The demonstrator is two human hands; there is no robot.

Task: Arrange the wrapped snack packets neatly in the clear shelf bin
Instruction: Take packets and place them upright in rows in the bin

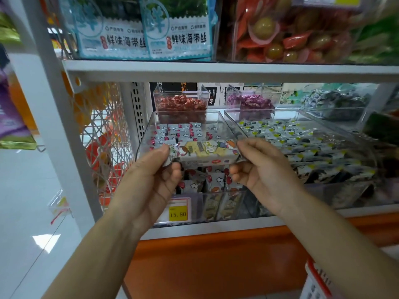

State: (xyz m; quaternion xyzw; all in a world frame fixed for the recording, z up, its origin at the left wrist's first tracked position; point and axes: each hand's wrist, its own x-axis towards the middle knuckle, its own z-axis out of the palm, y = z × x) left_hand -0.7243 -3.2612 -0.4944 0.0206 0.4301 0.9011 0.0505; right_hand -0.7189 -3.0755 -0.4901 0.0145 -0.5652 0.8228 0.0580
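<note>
Left hand [151, 175] pinched the left end of the long wrapped snack packet [203, 153], thumb on top, fingers [175, 170] curled beneath. The packet hung level between both sets of fingers, over the clear shelf bin [145, 134]. Behind the fingers, small red-and-white packets [179, 131] lay at the bin's back, with more just below. Right hand [259, 169] gripped the right end the same way. Right of those fingers sat a neighbouring bin [336, 126] of dark-and-yellow packets.

packets [183, 131] in bin [144, 134], second bin [261, 110] — right
</note>
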